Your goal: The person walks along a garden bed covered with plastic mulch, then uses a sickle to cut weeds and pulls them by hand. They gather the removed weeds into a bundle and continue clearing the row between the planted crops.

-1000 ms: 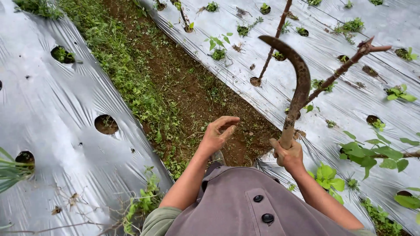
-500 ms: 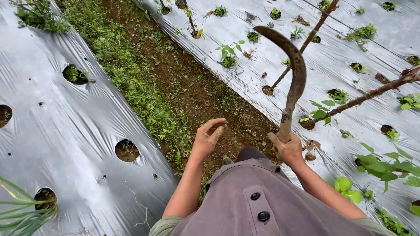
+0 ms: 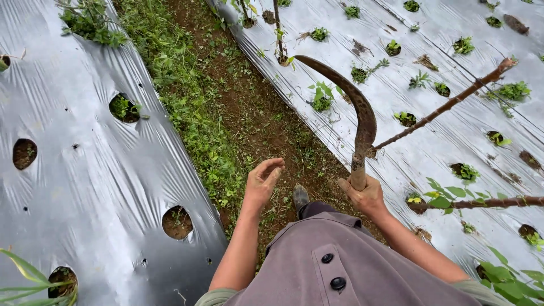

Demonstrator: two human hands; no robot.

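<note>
My right hand (image 3: pixel 365 194) grips the wooden handle of a rusty curved sickle (image 3: pixel 352 105), blade up and arching to the left over the right-hand bed. My left hand (image 3: pixel 262 180) hangs empty over the dirt furrow (image 3: pixel 255 107), fingers loosely curled and apart. A dark boot toe (image 3: pixel 300 197) shows between my hands. Below them lies my grey buttoned garment (image 3: pixel 340 260).
Silver plastic mulch beds with round planting holes flank the furrow, the left bed (image 3: pixel 73 170) and the right bed (image 3: pixel 453 130). Small seedlings (image 3: pixel 322 96) sit in the right bed's holes. Bare wooden stakes (image 3: pixel 447 105) lean across the right bed. Weeds (image 3: pixel 192 113) line the furrow's left side.
I have stepped forward along the furrow, so beds and holes slid toward me. The sickle stays upright in my right hand; my left hand stays empty and raised.
</note>
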